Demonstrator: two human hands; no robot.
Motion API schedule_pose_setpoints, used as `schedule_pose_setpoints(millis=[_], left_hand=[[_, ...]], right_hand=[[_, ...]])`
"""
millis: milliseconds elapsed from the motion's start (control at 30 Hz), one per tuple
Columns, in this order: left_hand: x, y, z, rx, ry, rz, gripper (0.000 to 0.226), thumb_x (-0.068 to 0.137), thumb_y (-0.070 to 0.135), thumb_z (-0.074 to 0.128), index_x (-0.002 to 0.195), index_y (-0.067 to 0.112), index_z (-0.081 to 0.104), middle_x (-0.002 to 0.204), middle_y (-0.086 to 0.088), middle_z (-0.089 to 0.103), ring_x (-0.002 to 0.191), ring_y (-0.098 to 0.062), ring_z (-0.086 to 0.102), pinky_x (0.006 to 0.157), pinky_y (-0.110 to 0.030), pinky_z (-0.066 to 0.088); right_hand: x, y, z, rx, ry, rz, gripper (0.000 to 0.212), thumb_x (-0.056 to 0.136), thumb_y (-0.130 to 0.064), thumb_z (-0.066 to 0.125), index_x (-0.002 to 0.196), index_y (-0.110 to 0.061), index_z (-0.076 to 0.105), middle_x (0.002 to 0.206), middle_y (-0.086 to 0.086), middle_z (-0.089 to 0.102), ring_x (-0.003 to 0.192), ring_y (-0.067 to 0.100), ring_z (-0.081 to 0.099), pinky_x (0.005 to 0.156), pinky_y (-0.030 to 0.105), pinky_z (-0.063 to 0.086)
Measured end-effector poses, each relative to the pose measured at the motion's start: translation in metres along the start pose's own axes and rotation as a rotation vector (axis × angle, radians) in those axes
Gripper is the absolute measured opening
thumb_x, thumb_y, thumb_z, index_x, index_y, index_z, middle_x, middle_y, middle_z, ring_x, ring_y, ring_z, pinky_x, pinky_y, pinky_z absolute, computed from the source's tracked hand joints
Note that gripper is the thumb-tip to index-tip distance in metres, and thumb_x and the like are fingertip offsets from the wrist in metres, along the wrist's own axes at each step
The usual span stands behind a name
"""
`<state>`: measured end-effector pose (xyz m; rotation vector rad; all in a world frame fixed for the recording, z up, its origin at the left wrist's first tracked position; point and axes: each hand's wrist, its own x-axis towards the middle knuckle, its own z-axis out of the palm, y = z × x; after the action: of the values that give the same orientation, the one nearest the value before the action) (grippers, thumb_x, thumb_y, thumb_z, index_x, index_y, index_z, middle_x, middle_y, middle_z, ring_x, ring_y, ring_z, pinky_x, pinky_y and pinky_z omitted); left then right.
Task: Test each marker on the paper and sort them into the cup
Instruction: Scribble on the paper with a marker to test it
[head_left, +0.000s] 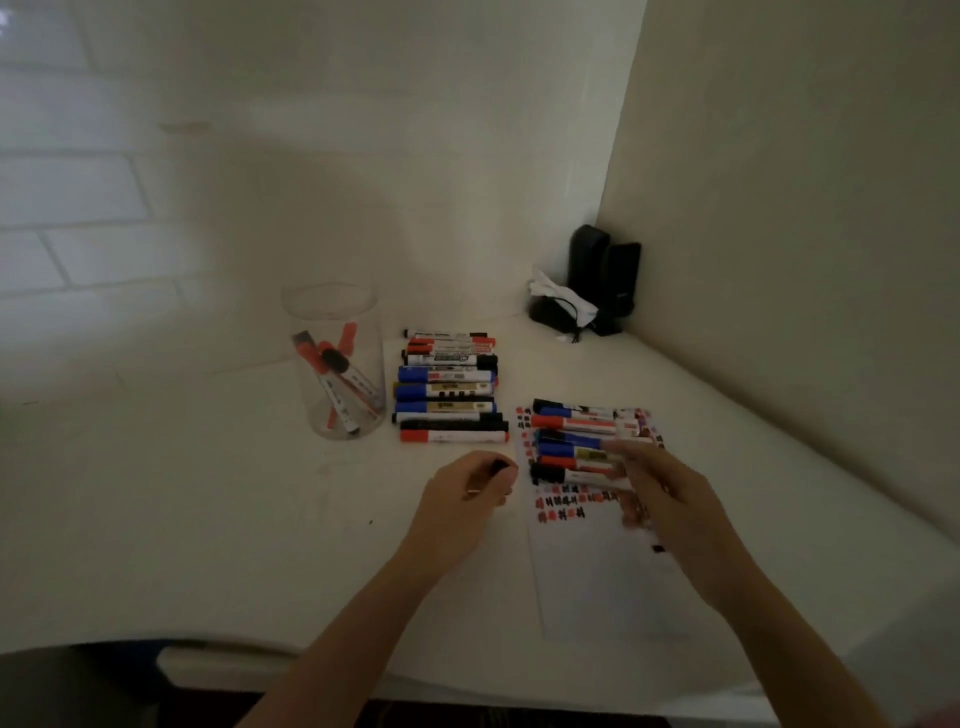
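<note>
Hands: The left hand (470, 491) is curling round a small black piece, probably a marker cap (too dark to be sure), just left of the paper (597, 566). The right hand (670, 499) is reaching over the paper with fingers loosely extended towards the markers lying there; it is blurred, and whether it is gripping one is not clear.

Markers: One batch (584, 441) is lying side by side on the paper's far end, above rows of red and black test marks. A second row (449, 387) is lying on the table (208, 519) between the paper and the cup (335, 364). A few markers are standing tilted inside the cup.

Handling: The markers are looking light, stiff and smooth-barrelled, so they are likely to roll if nudged. A pinch at mid-barrel is looking the safest hold, with the cap pulled straight off.

Paper: It is looking thin and apt to slide (the batch on it is weighing down only the far end).

Cup: Clear, tall and light-looking, it is standing upright and may tip if a marker strikes its rim.

Surroundings: Black objects and a crumpled white piece (587, 291) are sitting in the corner, well apart from the work.

Obstacles: The row of markers is lying right beside the cup, in the hand's likely path.
</note>
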<state>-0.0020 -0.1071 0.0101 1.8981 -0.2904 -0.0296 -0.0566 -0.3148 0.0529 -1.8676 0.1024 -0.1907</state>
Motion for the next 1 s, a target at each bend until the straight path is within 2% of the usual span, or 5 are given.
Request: schedule_pose_setpoints(millis=[133,333,533,733,1000], left_hand=[[0.010,-0.006,0.003,0.123,-0.023,0.086,0.007,0.095,0.031,0.054,0.100,0.034,0.059,0.094,0.019,0.061,0.087,0.008,0.057,0.078,-0.007,0.043],[0.022,-0.018,0.005,0.324,-0.074,0.194,0.012,0.096,0.034,0.052,0.105,0.031,0.059,0.096,0.020,0.056,0.090,0.009,0.051,0.079,-0.004,0.037],[0.025,-0.029,0.004,0.449,-0.118,0.225,0.023,0.097,0.041,0.046,0.111,0.029,0.059,0.094,0.020,0.051,0.086,0.010,0.046,0.077,-0.003,0.034],[0.028,-0.034,0.005,0.436,-0.109,0.206,0.023,0.095,0.042,0.048,0.111,0.030,0.060,0.098,0.014,0.057,0.091,0.000,0.052,0.084,-0.015,0.041],[0.025,-0.028,0.004,0.444,-0.115,0.249,0.022,0.095,0.039,0.050,0.109,0.030,0.062,0.094,0.019,0.055,0.091,-0.001,0.052,0.084,-0.015,0.041]], right_hand=[[0.005,0.002,-0.005,0.641,-0.052,0.209,0.028,0.093,-0.019,0.055,0.119,-0.014,0.064,0.103,0.010,0.070,0.078,0.015,0.063,0.054,0.022,0.047],[0.008,0.018,0.005,0.352,-0.036,0.125,0.040,0.087,-0.033,0.058,0.100,0.004,0.065,0.064,0.004,0.053,0.051,0.009,0.042,0.045,0.018,0.033],[0.024,0.028,0.012,0.173,0.049,0.111,0.034,0.092,-0.038,0.053,0.089,-0.007,0.068,0.071,0.009,0.066,0.055,0.013,0.054,0.047,0.023,0.042],[0.023,0.053,0.016,-0.165,0.235,0.013,0.012,0.087,-0.034,0.064,0.078,-0.027,0.062,0.062,-0.009,0.063,0.049,-0.003,0.057,0.048,0.011,0.044],[0.019,0.056,0.016,-0.304,0.278,-0.031,0.011,0.086,-0.034,0.065,0.088,-0.023,0.064,0.072,-0.021,0.062,0.064,-0.018,0.057,0.055,-0.003,0.039]])
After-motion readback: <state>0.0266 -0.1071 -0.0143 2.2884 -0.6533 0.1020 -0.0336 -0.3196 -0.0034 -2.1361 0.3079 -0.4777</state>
